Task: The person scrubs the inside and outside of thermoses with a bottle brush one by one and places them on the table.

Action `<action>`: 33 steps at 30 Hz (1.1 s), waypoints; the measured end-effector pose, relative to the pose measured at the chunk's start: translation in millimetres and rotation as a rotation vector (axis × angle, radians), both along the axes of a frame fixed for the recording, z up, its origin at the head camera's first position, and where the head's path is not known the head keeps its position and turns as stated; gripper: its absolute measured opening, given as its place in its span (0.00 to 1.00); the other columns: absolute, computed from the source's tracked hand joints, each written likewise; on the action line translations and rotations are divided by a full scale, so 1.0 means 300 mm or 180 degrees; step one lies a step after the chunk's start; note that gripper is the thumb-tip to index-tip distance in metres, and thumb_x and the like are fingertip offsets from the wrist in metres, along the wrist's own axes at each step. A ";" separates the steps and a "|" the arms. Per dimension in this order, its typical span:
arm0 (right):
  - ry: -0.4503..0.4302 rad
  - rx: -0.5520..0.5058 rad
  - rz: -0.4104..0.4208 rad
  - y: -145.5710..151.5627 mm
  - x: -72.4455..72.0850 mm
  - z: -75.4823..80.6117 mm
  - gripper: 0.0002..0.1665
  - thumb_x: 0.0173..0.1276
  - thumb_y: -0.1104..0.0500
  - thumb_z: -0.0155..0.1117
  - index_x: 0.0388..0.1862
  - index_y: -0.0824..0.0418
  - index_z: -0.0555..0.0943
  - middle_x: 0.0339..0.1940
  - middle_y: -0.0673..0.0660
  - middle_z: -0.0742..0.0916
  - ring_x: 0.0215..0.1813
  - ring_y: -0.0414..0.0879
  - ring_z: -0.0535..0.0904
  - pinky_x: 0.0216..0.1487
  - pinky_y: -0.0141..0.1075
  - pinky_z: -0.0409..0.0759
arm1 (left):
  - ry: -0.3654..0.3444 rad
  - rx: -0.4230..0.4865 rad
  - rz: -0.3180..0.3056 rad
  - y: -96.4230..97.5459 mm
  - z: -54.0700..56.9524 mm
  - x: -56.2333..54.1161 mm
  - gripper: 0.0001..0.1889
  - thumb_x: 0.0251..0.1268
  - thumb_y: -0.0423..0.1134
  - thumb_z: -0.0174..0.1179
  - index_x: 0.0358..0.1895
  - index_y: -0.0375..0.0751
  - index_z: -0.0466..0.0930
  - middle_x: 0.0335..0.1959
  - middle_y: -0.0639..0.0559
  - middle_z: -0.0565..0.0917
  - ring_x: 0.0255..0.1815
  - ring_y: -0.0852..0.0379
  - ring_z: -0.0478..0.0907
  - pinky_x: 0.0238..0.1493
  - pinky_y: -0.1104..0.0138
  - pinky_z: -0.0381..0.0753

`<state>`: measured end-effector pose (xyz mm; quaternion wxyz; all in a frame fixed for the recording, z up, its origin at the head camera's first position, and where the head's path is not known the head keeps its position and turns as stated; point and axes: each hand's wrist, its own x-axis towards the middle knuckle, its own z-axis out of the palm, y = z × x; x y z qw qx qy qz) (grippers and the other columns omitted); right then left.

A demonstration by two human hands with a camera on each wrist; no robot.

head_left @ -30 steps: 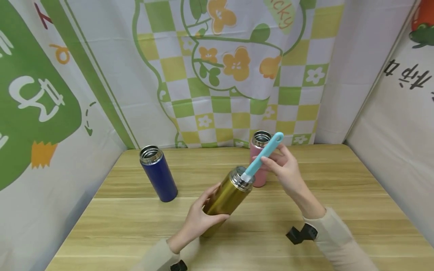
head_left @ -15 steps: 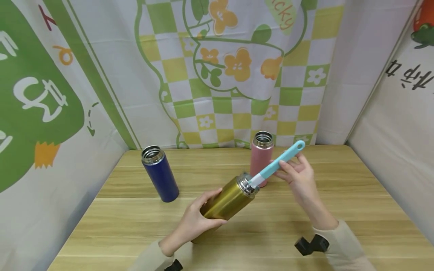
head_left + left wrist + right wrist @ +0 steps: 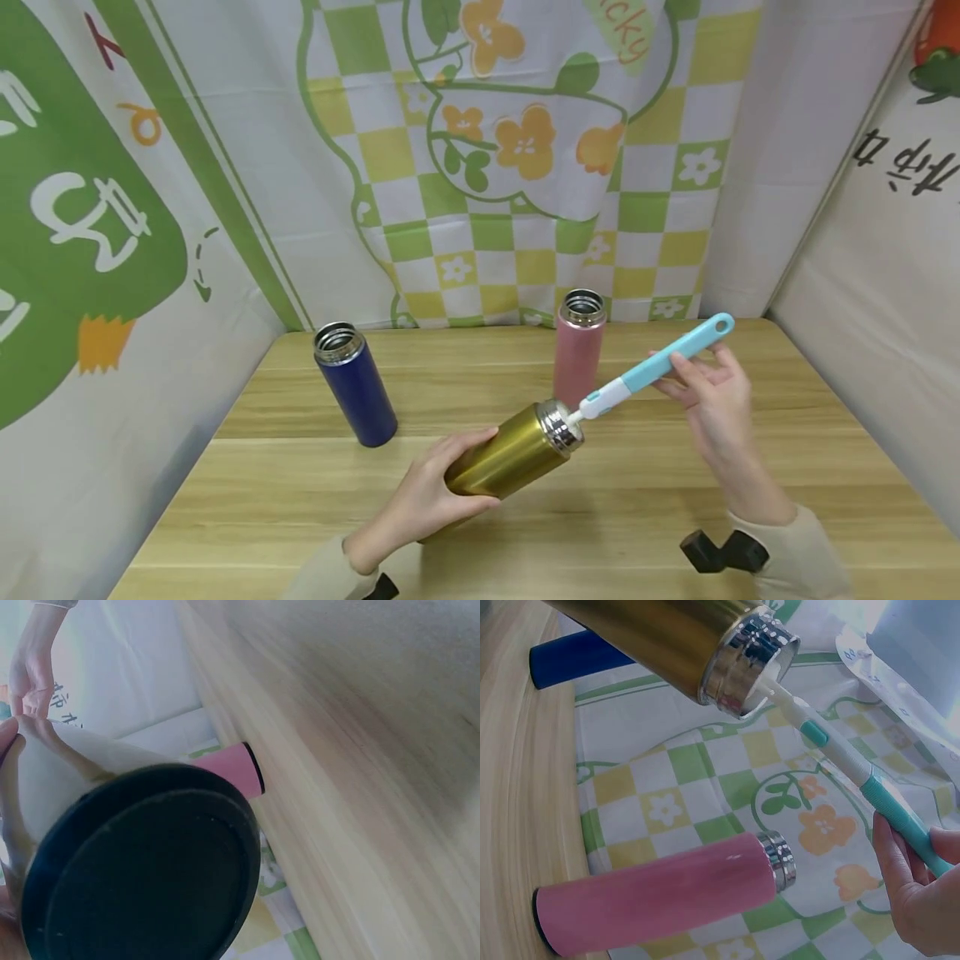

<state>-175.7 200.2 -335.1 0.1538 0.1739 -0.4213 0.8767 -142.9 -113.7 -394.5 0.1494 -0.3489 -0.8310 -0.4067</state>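
Gold vacuum flask (image 3: 510,458) was held tilted in the left hand (image 3: 431,500), its bright steel neck and open mouth beyond the fingertips, aimed up and toward the right fingers. Left fingers wrapped round the body, thumb on the near side; black base (image 3: 150,877) faced the left wrist camera, behind the gripping fingers. Bottle brush (image 3: 686,350) slanted between the two hands: pale blue handle pinched between thumb and fingers of the right hand (image 3: 716,404), looped end just past those fingertips, white stem running down from them into the flask's mouth. Far end hidden inside. Pink flask (image 3: 577,358) stood upright and uncapped, beyond and to the left of the right fingers, near them but apart. Blue flask (image 3: 356,387), also upright and uncapped, stood farther off, beyond and to the left of the left fingers. Wood-grain tabletop (image 3: 247,508) spread beneath both sets of fingers. Checked, flower-printed curtain (image 3: 525,242) hung well beyond them. Below the right fingers, by the wrist, a black device (image 3: 723,552) sat against a beige sleeve (image 3: 798,554).
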 end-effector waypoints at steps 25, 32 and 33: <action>-0.0115 0.0046 -0.0163 0.043 0.011 0.020 0.13 0.61 0.76 0.49 0.45 0.67 0.67 0.30 0.62 0.85 0.37 0.51 0.82 0.39 0.41 0.78 | 0.0335 0.0043 -0.0070 -0.002 0.001 -0.009 0.39 0.29 0.38 0.75 0.56 0.45 0.71 0.49 0.53 0.77 0.46 0.56 0.74 0.43 0.64 0.74; -0.0138 0.0199 -0.0260 0.008 0.013 0.011 0.14 0.61 0.74 0.50 0.46 0.68 0.66 0.30 0.60 0.85 0.37 0.49 0.82 0.40 0.40 0.78 | 0.0342 0.0091 -0.0056 0.003 -0.001 -0.013 0.39 0.28 0.39 0.75 0.55 0.45 0.71 0.48 0.53 0.78 0.45 0.57 0.74 0.42 0.66 0.74; -0.0130 0.0238 -0.0274 0.006 0.010 0.003 0.15 0.61 0.73 0.51 0.47 0.68 0.65 0.30 0.60 0.85 0.38 0.50 0.82 0.40 0.40 0.78 | 0.0316 0.0096 -0.0041 0.004 -0.001 -0.013 0.39 0.28 0.39 0.75 0.55 0.46 0.71 0.48 0.54 0.78 0.45 0.58 0.74 0.42 0.67 0.74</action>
